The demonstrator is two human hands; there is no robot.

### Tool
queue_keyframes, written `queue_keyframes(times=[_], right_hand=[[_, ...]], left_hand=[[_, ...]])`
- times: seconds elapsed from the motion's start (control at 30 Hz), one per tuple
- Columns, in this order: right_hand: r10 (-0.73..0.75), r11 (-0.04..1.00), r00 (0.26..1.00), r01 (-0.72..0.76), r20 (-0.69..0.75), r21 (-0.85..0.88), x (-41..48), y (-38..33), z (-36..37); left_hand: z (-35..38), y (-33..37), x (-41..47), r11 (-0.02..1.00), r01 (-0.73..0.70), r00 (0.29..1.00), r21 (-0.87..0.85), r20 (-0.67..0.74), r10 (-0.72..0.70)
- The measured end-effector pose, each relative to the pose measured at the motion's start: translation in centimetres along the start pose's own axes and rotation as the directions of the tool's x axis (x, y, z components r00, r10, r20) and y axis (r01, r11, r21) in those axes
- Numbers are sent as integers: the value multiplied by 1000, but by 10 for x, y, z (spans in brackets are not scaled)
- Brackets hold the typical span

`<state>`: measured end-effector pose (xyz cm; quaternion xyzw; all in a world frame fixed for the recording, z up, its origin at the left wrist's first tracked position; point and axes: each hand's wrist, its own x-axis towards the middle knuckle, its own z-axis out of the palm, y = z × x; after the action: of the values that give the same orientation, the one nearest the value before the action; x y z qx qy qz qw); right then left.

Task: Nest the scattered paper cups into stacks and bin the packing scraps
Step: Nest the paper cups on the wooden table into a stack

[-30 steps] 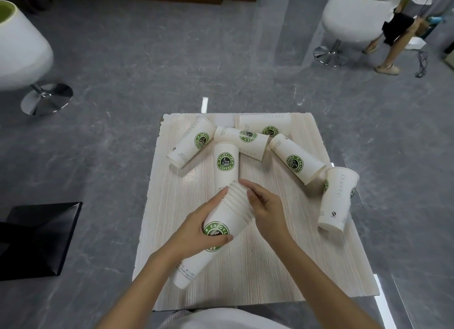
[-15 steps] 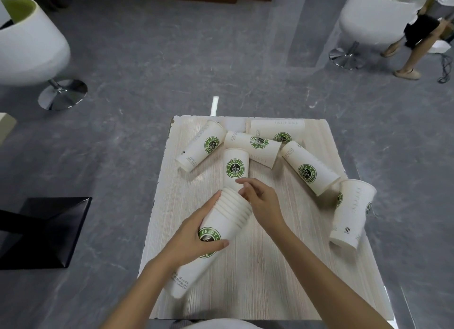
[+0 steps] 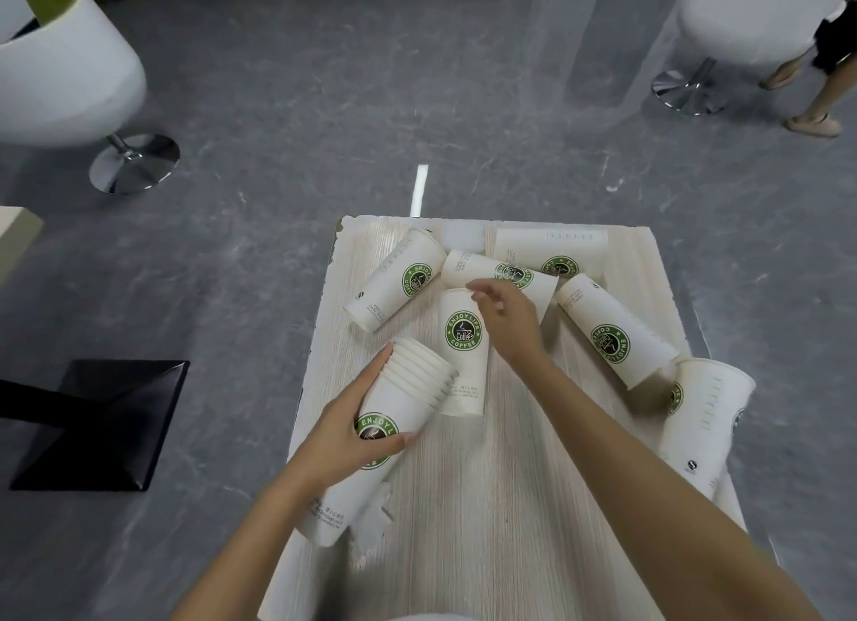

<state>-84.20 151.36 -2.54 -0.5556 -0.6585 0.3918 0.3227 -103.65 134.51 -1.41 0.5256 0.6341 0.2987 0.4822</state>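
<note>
A white tub chair (image 3: 69, 77) and a black floor base (image 3: 106, 425) stood left of the pale wood-grain table (image 3: 487, 551). The left hand (image 3: 348, 435) gripped the nested stack (image 3: 408, 402) lying near the table's left edge, its thumb covering part of a green badge reading "ENJOYL". Beside it lay the centre cup (image 3: 463, 356), marked "ENJOY LIFE COFFEE". The right hand (image 3: 508, 319) hovered over that cup's far end, fingers loosely bent and holding nothing, hiding part of another cup (image 3: 477, 268). The right cup (image 3: 612, 333) and the edge cup (image 3: 700, 425) carried the same badge.
</note>
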Motion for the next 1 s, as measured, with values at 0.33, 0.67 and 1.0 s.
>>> queue_keyframes(times=[0.33,0.67,1.0], right_hand=[[6,943,967,80,255,-323,33,10,12],[10,977,989,22,145,-214,11,8,6],[-9,998,994,2,-108,-62,-21,-4,-40]], left_hand=[[-13,-8,7,1000,9,1000,11,-29,-9],[-14,-11,2,1000,4,999,8,-43,-4],[-13,-10,-8,999,-29,999,26,-15,29]])
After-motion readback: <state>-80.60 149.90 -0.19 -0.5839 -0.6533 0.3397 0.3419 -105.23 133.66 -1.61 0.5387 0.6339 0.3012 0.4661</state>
